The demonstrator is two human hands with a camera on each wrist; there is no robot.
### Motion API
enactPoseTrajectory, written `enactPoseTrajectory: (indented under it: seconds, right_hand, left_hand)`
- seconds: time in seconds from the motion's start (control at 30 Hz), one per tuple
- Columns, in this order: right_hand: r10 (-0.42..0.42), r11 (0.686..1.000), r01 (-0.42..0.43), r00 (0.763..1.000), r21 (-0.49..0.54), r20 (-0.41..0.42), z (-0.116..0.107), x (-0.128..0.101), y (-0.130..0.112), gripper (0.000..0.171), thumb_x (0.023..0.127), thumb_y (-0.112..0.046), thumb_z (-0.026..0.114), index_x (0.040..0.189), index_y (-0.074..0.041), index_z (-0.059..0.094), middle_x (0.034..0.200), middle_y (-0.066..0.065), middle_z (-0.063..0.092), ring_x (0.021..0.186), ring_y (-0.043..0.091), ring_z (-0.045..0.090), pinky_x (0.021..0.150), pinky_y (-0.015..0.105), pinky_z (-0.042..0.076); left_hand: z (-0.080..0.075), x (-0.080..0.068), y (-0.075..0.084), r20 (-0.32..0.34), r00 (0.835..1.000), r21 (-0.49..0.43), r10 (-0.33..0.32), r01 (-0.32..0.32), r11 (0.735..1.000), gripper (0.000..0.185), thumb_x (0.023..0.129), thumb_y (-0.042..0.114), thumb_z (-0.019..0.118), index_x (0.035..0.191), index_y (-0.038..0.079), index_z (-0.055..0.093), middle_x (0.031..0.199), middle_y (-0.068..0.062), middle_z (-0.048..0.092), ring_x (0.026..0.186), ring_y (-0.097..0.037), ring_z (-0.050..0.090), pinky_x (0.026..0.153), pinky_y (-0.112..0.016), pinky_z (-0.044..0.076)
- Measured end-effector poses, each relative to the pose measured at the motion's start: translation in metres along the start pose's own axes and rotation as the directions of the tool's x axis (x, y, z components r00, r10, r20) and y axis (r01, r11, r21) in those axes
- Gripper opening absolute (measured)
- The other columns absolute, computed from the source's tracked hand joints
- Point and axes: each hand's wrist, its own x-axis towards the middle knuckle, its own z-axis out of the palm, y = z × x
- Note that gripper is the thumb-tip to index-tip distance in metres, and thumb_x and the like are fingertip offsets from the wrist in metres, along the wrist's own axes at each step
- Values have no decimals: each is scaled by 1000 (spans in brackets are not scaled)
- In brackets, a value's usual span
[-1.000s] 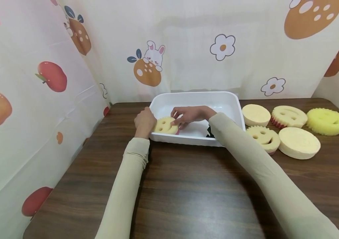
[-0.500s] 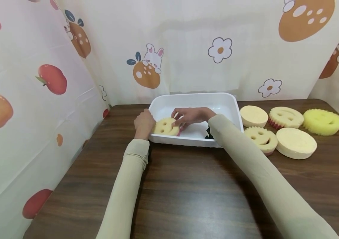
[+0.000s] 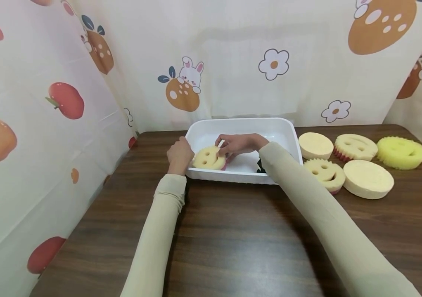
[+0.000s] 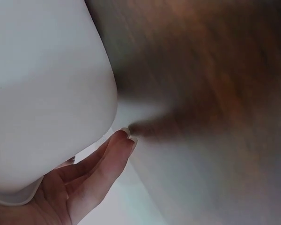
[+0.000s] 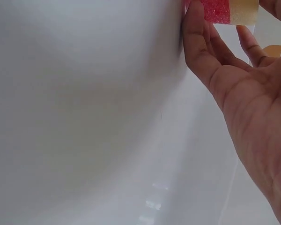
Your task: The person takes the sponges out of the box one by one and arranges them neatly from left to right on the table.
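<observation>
Smiley sponge [image 3: 208, 158] is seen as porous foam, matt pale-yellow top w/ a coarse red scrub layer [image 5: 216, 11] underneath, gritty-looking. White tub [image 3: 283, 132] is read as smooth plastic, semi-glossy; soft highlights are caught on its inner wall. Table [image 3: 233, 231] is finished in dark wood-grain, prob. laminate, w/ a low sheen. Other sponges are shown as open-cell foam, matt: plain round pad [image 3: 368, 179] fine-textured, bright yellow one [image 3: 401, 152] rougher, more fibrous. Printed backdrop [image 3: 233, 62] looks like thin cloth or plastic sheet, creased; which cannot be told. Sleeves [image 3: 155, 231] are smooth knit fabric, matt.
</observation>
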Motion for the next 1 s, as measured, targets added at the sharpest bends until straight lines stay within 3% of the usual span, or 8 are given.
enactPoseTrajectory:
  seconds: [0.33, 0.7, 1.0]
  right_hand:
    - [32, 996, -34, 999, -87, -23, -2, -4, -6, 45, 100, -18, 52, 138, -14, 27, 146, 17, 42, 120, 23, 54, 105, 40, 50]
    - [18, 997, -23, 997, -75, -69, -11, -16, -10, 47, 99, -17, 51, 139, -13, 27, 144, 17, 42, 122, 26, 52, 104, 42, 50]
    - [27, 998, -33, 995, -62, -94, -13, -29, -11, 46, 100, -16, 47, 142, -13, 27, 141, 19, 45, 122, 28, 52, 103, 41, 51]
  left_hand:
    - [-3, -2, 0, 4, 1000, 3, 7, -7, 1000, 40, 97, 17, 50, 133, 0, 47, 124, -21, 65, 113, -37, 65, 94, -50, 53]
    - [1, 2, 2, -33, 999, 7, 22, -22, 1000, 35, 97, 16, 48, 128, -1, 50, 121, -21, 67, 111, -37, 67, 92, -51, 53]
    - [-3, -1, 0, 0, 1000, 2, 9, -9, 1000, 37, 96, 17, 51, 128, -1, 48, 122, -21, 66, 112, -37, 66, 94, -50, 52]
